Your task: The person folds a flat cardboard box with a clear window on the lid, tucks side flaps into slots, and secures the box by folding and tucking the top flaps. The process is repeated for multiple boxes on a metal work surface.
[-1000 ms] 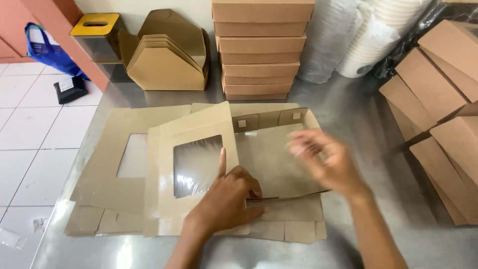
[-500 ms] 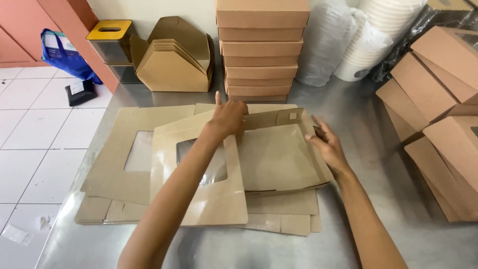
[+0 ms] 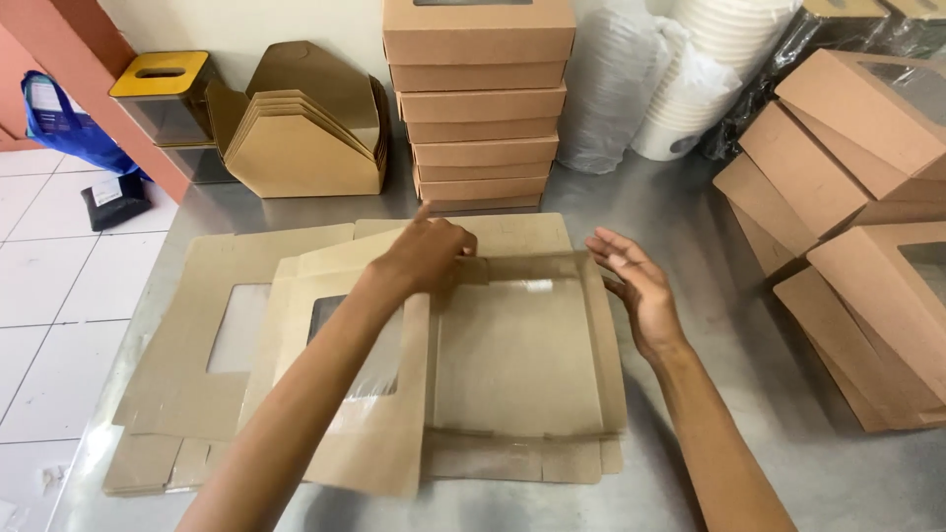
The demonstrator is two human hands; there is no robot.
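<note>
A brown cardboard box blank [image 3: 512, 355] with a windowed lid [image 3: 379, 414] lies on top of a pile of flat windowed blanks [image 3: 197, 345] on a steel table [image 3: 690, 207]. Its far and right walls are partly raised. My left hand [image 3: 424, 256] reaches across the lid and curls over the far-left corner of the far wall. My right hand [image 3: 636, 286] hovers with fingers spread at the far-right corner, against the right wall's edge, holding nothing.
A stack of folded windowed boxes [image 3: 478, 99] stands at the back centre, with nested takeaway cartons [image 3: 296, 128] to its left. Wrapped paper cups [image 3: 709, 79] and more folded boxes [image 3: 847, 177] fill the right side. A yellow-lidded bin [image 3: 163, 89] and a blue bag [image 3: 69, 123] are at the far left.
My left hand has moved from the blank's near edge up to its far-left corner. My right hand shifted to the far-right corner, and the box walls have risen.
</note>
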